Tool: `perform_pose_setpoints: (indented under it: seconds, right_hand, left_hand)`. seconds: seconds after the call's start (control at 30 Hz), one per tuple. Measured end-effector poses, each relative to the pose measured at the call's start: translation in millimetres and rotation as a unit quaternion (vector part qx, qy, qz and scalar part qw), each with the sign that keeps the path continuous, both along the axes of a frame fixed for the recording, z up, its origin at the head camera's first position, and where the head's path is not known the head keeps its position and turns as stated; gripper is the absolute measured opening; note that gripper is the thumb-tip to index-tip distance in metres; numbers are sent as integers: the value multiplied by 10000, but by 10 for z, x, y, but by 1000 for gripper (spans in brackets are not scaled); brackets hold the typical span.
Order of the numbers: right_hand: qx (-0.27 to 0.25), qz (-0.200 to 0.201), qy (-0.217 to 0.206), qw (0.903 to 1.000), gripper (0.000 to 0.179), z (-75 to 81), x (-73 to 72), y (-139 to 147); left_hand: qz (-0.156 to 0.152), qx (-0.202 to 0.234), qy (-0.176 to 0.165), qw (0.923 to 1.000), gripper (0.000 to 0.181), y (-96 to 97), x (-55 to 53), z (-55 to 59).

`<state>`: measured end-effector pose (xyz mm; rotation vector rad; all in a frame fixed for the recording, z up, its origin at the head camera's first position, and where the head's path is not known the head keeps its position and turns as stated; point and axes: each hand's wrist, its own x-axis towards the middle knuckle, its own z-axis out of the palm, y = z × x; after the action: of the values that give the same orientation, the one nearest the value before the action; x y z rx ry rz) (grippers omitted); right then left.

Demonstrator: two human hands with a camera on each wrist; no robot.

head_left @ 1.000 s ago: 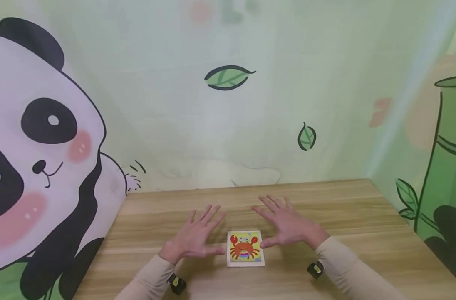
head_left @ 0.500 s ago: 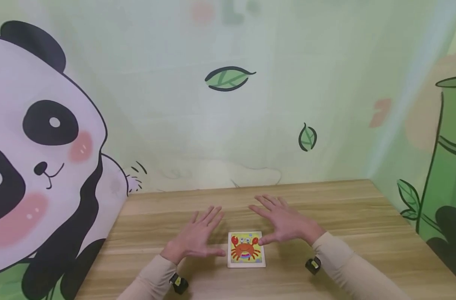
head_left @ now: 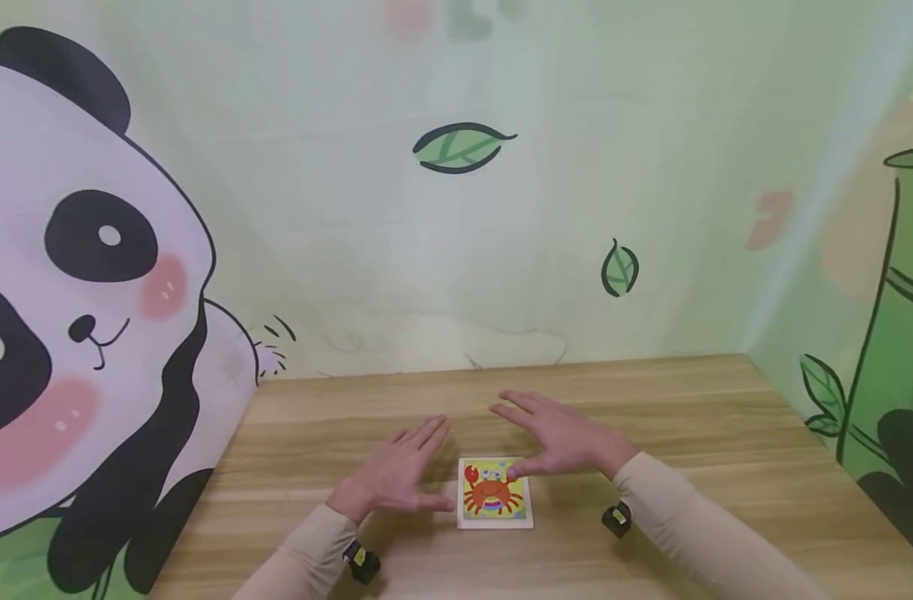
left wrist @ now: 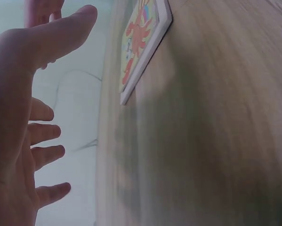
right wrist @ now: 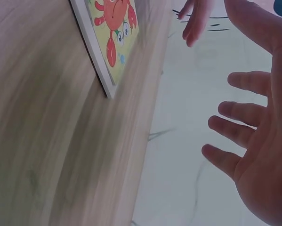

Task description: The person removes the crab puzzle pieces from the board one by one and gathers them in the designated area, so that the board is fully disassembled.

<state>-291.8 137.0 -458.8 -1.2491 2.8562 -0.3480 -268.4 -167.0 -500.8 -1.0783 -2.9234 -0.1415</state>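
While the left hand (head_left: 396,471) and the right hand (head_left: 565,437) hover above the counter (head_left: 576,567), I find the square crab board (head_left: 494,496) lying flat on it between them. The left thumb ends just beside the board's left edge; the right thumb overlaps its upper right corner in the head view, though the right wrist view shows the two apart. On both hands the fingers (right wrist: 230,131) are extended and spread, holding nothing. From its thin profile I judge the board light and stiff, probably wood or thick card, and not readily broken. Its printed face looks smooth and could slide under a flat press; I would take hold at the opposite left and right edges, on the pale rim. Should the face consist of loose pieces, which I cannot tell, a level grip would be safer. Appearance: pale border, yellow ground with bluish spots, and a smiling orange-red crab with lifted claws, round white eyes and a striped, many-coloured belly patch.
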Motion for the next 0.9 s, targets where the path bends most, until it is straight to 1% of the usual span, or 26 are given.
perform_pose_setpoints:
  seconds: [0.1, 0.2, 0.3, 0.43, 0.57, 0.7, 0.9]
  right_hand:
    - [-110, 32, -166, 9998, 97, -4, -21, -35]
    - [-107, 77, -297, 9995, 96, -33, -42, -78]
    - [-47, 194, -261, 9995, 92, -90, -60, -130]
    - [-115, 406, -190, 9989, 81, -176, -81, -201]
    - [-194, 541, -141, 9982, 72, -241, -102, -258]
    - [-134, 527, -190, 9983, 66, -297, -120, -291]
    - [-89, 510, -315, 9982, 57, -375, -150, -346]
  left_hand:
    - [22, 35, -78, 10000, 114, 16, -13, -20]
    - [-14, 78, -129, 9999, 113, 26, -23, -57]
    - [-57, 113, -182, 9998, 112, 28, -19, -102]
    - [-49, 133, -297, 9995, 111, 23, -6, -153]
    - [-83, 130, -254, 9996, 110, 28, 0, -198]
    - [-182, 186, -154, 9995, 110, 45, -3, -254]
    - [-202, 245, -235, 9992, 110, 61, -1, -327]
